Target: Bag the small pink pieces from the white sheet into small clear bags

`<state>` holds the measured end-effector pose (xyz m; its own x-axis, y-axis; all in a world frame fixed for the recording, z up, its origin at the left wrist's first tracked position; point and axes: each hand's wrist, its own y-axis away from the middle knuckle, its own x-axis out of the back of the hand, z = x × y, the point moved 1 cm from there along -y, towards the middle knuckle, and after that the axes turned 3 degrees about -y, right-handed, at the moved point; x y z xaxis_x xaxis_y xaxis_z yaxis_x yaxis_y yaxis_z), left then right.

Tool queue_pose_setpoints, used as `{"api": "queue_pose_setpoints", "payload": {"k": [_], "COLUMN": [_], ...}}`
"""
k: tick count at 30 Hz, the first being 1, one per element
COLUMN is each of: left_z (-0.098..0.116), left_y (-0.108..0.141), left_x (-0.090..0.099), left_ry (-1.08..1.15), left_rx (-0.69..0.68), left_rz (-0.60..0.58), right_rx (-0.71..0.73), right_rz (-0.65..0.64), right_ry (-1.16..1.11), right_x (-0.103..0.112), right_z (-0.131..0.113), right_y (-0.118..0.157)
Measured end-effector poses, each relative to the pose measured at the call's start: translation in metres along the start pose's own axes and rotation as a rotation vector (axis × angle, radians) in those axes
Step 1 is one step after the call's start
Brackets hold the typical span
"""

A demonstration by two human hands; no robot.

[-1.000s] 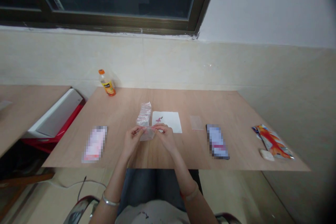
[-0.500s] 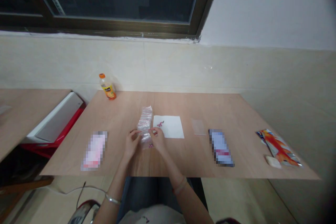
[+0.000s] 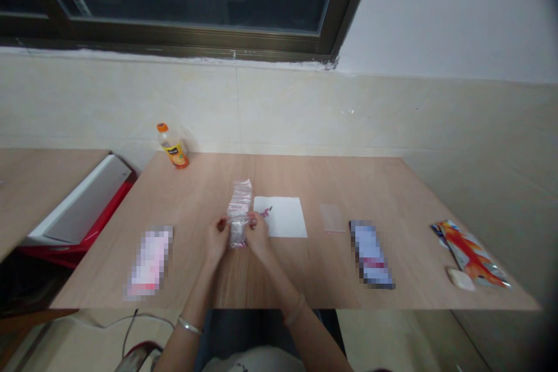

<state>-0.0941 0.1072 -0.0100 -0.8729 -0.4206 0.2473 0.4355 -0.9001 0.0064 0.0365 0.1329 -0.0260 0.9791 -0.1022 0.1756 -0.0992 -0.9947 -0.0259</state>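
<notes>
A row of overlapping clear plastic bags [image 3: 240, 199] runs up the middle of the wooden table. At its near end, my left hand [image 3: 219, 237] pinches the left edge of a clear bag [image 3: 238, 231], and my right hand [image 3: 257, 233] pinches the right edge. Small pinkish bits show at the bottom of that bag. Just right of the row lies a white paper sheet [image 3: 285, 218] with several small dark pink pieces [image 3: 265, 211] near its left edge. Farther right, a flat clear plastic piece [image 3: 332, 218] rests alone.
An orange-capped bottle [image 3: 173, 147] stands at the back left. Blurred phone-like items lie left [image 3: 150, 261] and right [image 3: 372, 254]. An orange packet [image 3: 475, 253] and a white object [image 3: 461, 279] are at far right. A white box [image 3: 82, 203] sits beyond the table's left edge.
The near bag's lower part has shortened or folded up between my hands, which have stayed close to the same place. The whole view has shifted slightly.
</notes>
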Motion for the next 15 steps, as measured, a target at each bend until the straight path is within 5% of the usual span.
{"api": "queue_pose_setpoints", "payload": {"k": [15], "left_z": [-0.01], "left_y": [-0.033], "left_x": [-0.016], "left_ry": [-0.005], "left_rx": [-0.016], "left_rz": [0.057], "right_rx": [0.066], "right_rz": [0.015], "right_ry": [-0.021], "right_x": [-0.007], "right_z": [-0.006], "right_y": [-0.028]}}
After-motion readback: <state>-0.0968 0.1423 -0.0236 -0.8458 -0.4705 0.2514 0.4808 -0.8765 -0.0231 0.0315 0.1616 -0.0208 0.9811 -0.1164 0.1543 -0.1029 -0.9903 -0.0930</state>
